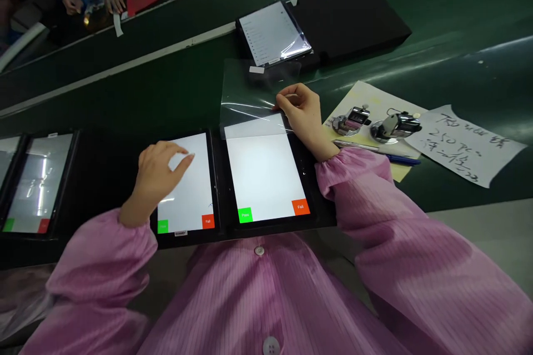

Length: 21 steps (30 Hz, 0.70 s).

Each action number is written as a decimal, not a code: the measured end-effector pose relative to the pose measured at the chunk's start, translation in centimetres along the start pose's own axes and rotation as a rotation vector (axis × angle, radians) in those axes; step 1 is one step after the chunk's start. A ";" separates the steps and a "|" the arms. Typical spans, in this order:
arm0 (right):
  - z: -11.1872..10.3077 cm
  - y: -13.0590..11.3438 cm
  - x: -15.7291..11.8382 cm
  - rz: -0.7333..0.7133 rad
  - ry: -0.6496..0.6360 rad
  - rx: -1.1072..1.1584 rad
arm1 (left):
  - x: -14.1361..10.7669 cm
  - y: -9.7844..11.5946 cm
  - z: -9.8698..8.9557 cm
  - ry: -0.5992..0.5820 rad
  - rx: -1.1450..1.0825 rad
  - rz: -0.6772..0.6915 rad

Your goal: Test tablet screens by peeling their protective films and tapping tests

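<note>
The right hand [300,113] pinches a clear plastic film [250,97] at the top edge of a tablet [262,172]. The half-open left hand [160,177] is over the next tablet [187,188]. Screens show a green "Pass" button [245,214] and a red "Fail" button [300,207].

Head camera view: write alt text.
A person in a pink smock grips clear plastic film with their right hand at a lit tablet's top edge; their left hand hovers over a second tablet. Both screens show Pass and Fail buttons.
</note>
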State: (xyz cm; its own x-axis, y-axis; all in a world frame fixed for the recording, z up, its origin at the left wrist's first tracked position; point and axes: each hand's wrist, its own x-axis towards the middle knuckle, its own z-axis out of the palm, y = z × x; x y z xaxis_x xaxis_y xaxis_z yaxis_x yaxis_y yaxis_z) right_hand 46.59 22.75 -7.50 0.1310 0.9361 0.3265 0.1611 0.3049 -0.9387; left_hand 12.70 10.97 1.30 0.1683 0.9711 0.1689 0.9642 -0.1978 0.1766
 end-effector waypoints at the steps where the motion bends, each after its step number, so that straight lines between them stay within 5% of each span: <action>1: -0.2 0.0 -0.2 -0.013 0.022 -0.019 | 1.7 -0.7 0.1 -0.051 -0.020 -0.017; 4: -0.8 -0.1 -0.9 -0.050 0.084 -0.123 | 5.0 -1.7 0.7 -0.188 -0.143 -0.044; 7: -1.0 -0.3 -1.3 -0.072 0.094 -0.181 | 5.4 -1.8 1.0 -0.235 -0.229 -0.112; 14: -0.5 -0.5 -1.5 -0.027 0.111 -0.174 | 3.5 -2.4 1.1 0.043 -0.135 -0.031; 21: -0.4 -0.3 -1.7 0.022 0.153 -0.231 | 3.9 -3.8 1.3 0.049 -0.034 -0.101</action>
State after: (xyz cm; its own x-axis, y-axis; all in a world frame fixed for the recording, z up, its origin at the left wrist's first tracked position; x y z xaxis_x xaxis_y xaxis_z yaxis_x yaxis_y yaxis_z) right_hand 46.75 21.01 -7.74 0.2801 0.8993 0.3359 0.3735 0.2202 -0.9011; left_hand 9.94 15.73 -0.01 0.0596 0.9789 0.1956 0.9681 -0.1045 0.2277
